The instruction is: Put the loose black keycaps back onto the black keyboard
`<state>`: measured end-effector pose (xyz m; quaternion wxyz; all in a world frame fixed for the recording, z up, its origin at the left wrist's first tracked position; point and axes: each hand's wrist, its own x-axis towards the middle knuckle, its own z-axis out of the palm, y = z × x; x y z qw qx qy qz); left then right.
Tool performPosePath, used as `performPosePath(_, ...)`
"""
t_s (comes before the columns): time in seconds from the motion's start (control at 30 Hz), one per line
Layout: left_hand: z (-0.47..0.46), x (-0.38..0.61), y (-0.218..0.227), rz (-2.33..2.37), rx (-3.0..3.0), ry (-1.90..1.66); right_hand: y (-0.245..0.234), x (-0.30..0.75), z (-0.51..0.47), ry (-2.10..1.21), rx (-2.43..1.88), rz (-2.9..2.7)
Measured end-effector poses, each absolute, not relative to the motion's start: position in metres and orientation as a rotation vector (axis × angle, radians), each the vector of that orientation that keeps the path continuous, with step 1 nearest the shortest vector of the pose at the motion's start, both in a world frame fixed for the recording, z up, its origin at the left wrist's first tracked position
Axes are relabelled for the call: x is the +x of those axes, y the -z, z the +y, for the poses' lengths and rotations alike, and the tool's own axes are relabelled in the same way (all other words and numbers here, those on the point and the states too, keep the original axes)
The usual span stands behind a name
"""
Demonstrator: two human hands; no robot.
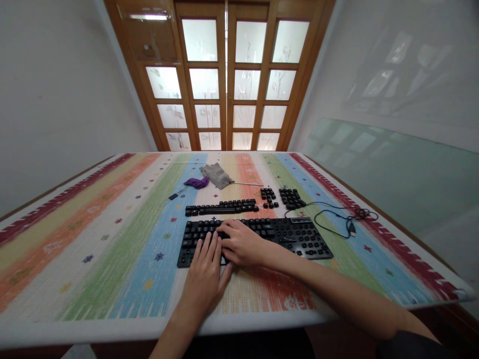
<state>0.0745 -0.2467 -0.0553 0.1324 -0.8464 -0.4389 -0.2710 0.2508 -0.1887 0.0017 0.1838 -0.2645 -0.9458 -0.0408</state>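
Observation:
A black keyboard [303, 239] lies flat before me, the keycaps gone from its right-hand block and part of its lower left. My left hand [206, 263] rests flat on its left half, fingers stretched over the keys. Crossing in beside it, my right hand [241, 243] has bent fingers drawn together low over the keys. Whatever its fingertips hold, if anything, is hidden. Just behind the keyboard are removed keycaps in rows [220, 207], with a small group of keycaps [268, 197] and a larger block of keycaps [291, 198] to the right.
A grey cloth [216, 175] and a purple cloth [196, 183] lie farther back, near a thin pale stick [247, 184]. Left of them is a small black object [173, 197]. The keyboard's cable [333, 215] loops to the right on the striped tablecloth [142, 259].

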Motion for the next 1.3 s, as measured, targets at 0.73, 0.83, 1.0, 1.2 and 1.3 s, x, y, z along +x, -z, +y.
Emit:
performPosePath(0.73, -0.246, 0.075, 0.051, -1.338, -2.465, 0.801, -0.002, 0.25, -0.058, -0.17, -1.402, -2.334)
performPosePath(0.83, -0.244, 0.075, 0.049, -1.333, -2.457, 0.836, -0.004, 0.248, -0.056, -0.161, -1.462, -2.343)
performPosePath(1.0, -0.244, 0.073, 0.051, -1.309, -2.467, 0.817, -0.008, 0.245, -0.056, -0.168, -1.516, -2.356)
performPosePath(1.2, -0.246, 0.071, 0.052, -1.322, -2.48, 0.735, -0.01, 0.245, -0.053, -0.223, -1.53, -2.378)
performPosePath(1.3, -0.247, 0.071, 0.052, -1.324, -2.478, 0.736, -0.011, 0.245, -0.053, -0.243, -1.51, -2.386)
